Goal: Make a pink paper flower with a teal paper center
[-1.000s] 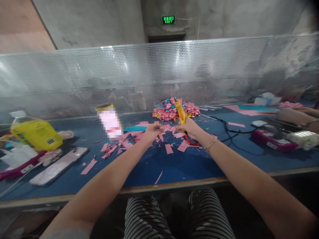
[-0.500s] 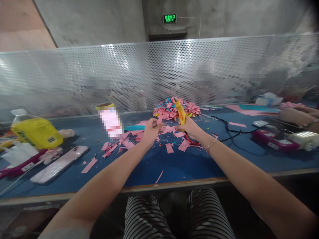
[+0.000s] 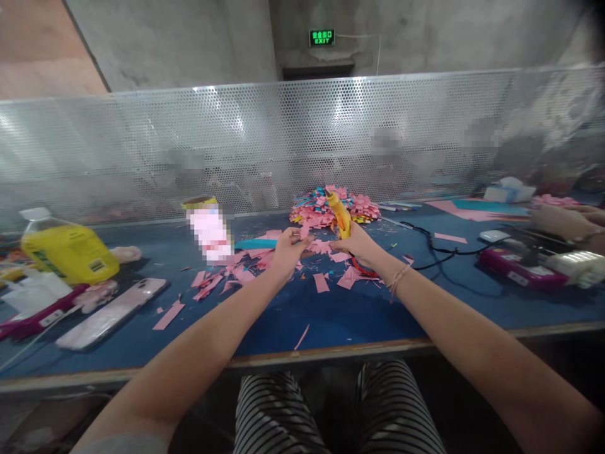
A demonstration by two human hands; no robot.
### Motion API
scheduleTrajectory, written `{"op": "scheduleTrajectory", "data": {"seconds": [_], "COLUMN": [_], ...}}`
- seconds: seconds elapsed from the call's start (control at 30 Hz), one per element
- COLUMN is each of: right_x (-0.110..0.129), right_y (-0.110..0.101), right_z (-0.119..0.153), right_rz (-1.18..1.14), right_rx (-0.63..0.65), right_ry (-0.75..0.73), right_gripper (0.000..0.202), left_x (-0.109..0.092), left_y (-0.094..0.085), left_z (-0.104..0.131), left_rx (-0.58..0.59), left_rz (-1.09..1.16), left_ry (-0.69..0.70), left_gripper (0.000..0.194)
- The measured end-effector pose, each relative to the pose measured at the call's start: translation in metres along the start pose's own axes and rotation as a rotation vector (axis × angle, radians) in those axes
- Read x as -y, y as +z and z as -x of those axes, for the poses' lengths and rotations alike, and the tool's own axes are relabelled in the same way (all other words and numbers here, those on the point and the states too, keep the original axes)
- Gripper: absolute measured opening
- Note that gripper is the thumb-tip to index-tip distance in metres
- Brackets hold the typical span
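Observation:
My left hand (image 3: 289, 252) is over the middle of the blue table, fingers pinched together; a small piece of pink paper (image 3: 305, 232) shows at the fingertips, partly lost against the scraps behind. Just to the right, my right hand (image 3: 357, 244) grips a yellow hot glue gun (image 3: 341, 214) with its dark nozzle pointing up and slightly left. Behind the hands rises a heap of folded pink, blue and yellow paper pieces (image 3: 309, 205). Pink paper scraps (image 3: 246, 274) lie around the left hand. A red-orange loop (image 3: 363, 268) shows beneath the right hand.
Along the left stand a yellow-labelled jug (image 3: 70, 252), a phone (image 3: 113, 314) and a yellow-rimmed container (image 3: 201, 203). A black cord (image 3: 428, 236) runs right towards a purple device (image 3: 522, 268). Another person's hands (image 3: 562, 221) are at far right. A perforated metal screen (image 3: 259, 139) closes the back.
The glue gun's nozzle has tipped slightly left and down in my right hand. My left fingers have shifted slightly to the right, closer to the right hand.

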State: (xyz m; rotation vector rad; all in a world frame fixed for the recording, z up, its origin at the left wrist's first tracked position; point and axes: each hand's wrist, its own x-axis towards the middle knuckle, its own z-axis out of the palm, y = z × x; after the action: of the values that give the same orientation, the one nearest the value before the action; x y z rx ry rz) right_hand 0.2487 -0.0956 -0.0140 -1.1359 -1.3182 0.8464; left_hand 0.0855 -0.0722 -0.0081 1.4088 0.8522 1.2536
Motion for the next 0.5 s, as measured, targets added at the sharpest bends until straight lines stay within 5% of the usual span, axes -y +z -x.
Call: {"op": "scheduleTrajectory", "data": {"seconds": [0.5], "right_x": [0.0005], "right_y": [-0.0015], "right_z": [0.0004], "right_rz": [0.061], "right_rx": [-0.063], "right_ry": [-0.036], "right_gripper": [0.046], "left_x": [-0.005], "left_y": [0.0031], "left_z": [0.0036], "left_rx": [0.032], "left_rz": [0.147], "left_ry": [-0.047], "left_gripper": [0.025]}}
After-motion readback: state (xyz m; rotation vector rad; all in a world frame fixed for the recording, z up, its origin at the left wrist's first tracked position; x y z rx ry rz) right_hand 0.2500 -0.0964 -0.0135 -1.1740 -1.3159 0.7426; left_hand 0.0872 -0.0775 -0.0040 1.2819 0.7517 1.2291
